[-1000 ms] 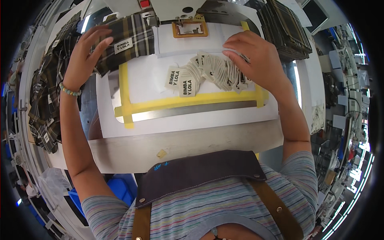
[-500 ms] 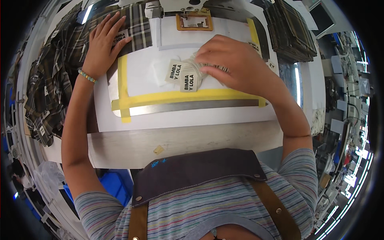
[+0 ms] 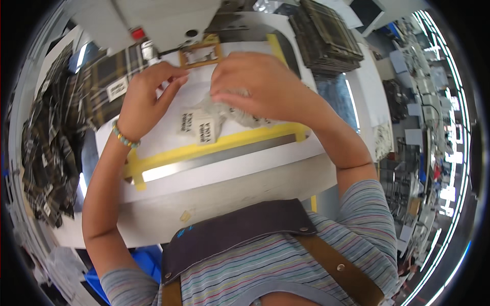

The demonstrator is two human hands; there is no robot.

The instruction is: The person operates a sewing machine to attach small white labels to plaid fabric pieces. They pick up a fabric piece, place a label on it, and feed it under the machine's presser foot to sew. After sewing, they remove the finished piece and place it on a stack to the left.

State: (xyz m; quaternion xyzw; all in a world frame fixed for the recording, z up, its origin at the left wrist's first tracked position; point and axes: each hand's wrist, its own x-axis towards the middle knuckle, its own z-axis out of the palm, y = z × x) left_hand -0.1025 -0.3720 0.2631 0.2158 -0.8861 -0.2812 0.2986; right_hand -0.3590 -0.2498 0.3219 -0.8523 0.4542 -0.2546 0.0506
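My right hand (image 3: 260, 86) is over a fanned pile of cream fabric labels (image 3: 206, 127) with dark print. Its fingers are bent in a pinch. Blur and the hand itself hide whatever is at the fingertips. My left hand (image 3: 150, 94), with a beaded bracelet at the wrist, is raised left of the pile. Its thumb and fingers point toward my right hand with a gap between them, and I see nothing in them. Beside it lies a brown plaid cloth piece (image 3: 99, 99) bearing a cream label (image 3: 117, 89). A small orange-brown frame (image 3: 188, 62) sits beyond both hands.
Yellow tape (image 3: 235, 133) borders the white work surface. The pale machine head (image 3: 158, 20) stands at the far side. A stack of dark plaid pieces (image 3: 329, 43) is at the far right, and crumpled plaid cloth (image 3: 48, 153) hangs along the left.
My left hand has lifted off the plaid cloth and moved toward the middle, its fingers bending. My right hand stays over the labels. The whole view has tilted and shifted.
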